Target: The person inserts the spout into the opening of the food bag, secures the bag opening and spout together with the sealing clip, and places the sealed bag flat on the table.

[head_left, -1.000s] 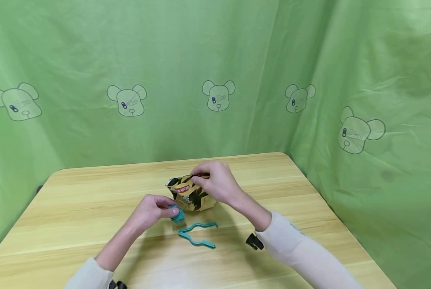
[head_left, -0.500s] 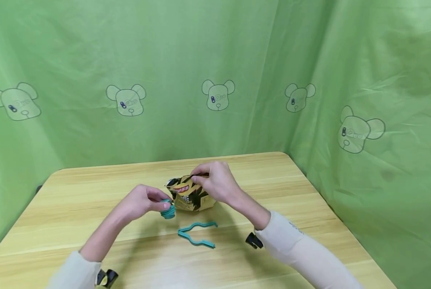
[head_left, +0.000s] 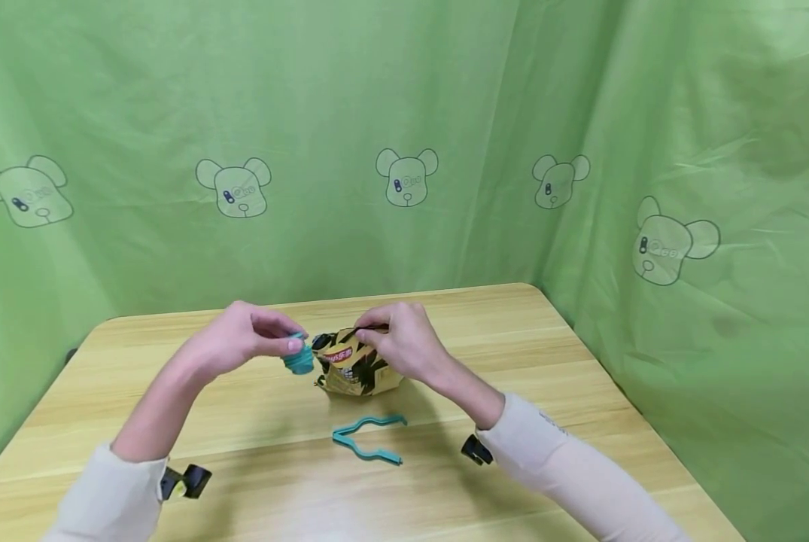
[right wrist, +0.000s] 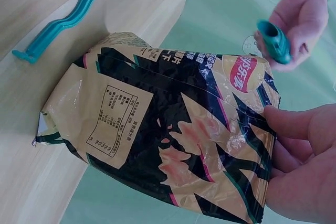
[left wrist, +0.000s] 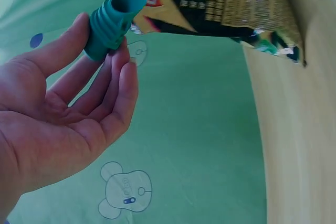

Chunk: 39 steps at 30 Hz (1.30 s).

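Here, green curtain (head_left: 323,83) behind bag (right wrist: 157,124) and wooden table (head_left: 526,339).

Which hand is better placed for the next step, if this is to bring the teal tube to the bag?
Probably the left hand: it holds the tube close beside the bag. The right hand is busy gripping the bag's top edge.
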{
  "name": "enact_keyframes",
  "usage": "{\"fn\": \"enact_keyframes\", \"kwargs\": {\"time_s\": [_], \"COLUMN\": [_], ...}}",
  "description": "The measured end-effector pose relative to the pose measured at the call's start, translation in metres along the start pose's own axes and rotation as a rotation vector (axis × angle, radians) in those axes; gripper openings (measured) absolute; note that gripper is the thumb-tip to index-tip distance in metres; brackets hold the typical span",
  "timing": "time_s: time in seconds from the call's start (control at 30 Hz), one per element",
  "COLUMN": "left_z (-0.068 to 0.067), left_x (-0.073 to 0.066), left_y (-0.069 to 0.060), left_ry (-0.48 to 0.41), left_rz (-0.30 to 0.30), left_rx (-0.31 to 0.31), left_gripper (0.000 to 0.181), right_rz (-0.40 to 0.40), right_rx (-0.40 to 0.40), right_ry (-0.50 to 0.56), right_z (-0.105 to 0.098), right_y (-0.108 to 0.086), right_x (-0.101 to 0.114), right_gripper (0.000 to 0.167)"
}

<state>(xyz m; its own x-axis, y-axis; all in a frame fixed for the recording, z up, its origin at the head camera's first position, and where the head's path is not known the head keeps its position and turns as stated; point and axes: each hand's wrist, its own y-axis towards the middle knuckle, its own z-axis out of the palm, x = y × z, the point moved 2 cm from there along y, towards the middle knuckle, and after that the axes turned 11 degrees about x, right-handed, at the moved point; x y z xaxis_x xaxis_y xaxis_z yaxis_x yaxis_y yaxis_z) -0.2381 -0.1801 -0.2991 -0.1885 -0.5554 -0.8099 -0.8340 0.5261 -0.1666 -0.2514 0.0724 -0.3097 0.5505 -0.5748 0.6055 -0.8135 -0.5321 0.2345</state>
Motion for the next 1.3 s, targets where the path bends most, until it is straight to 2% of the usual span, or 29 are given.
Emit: {"fn": "enact_keyframes", "kwargs": {"time_s": [0.23,0.47,0.63,0.93,1.3], "left_z": [-0.008,-0.008,-0.006,0.002,0.012], "left_x": [-0.012,-0.011,-0.007,-0.005,-0.006], "left_y": [0.003,0.004,0.009,0.014,0.017], "left_ry": [-0.021,-0.080,-0.102,-0.083,-0.097], "left_rz": [0.010,-0.015,-0.004,-0.013,-0.015], "left_rx": [-0.111,-0.186,-0.204,-0.183,-0.239], "left_gripper": [0.040,0.042,0.042,0.042,0.036], "right_rz": [0.005,-0.002,0.008,0.017,0.007], "right_rx": [-0.007,-0.002,0.000,-0.005,-0.021], "right_ry": [0.018,0.025,0.029,0.031,0.034], "right_z": [0.001,0.002,0.002,0.002,0.000], "right_y": [0.000,0.001,0.001,0.001,-0.001], "right_x": [-0.001,-0.001,-0.001,-0.002,-0.002], "right_gripper": [0.009,0.009,0.010,0.011,0.011]}}
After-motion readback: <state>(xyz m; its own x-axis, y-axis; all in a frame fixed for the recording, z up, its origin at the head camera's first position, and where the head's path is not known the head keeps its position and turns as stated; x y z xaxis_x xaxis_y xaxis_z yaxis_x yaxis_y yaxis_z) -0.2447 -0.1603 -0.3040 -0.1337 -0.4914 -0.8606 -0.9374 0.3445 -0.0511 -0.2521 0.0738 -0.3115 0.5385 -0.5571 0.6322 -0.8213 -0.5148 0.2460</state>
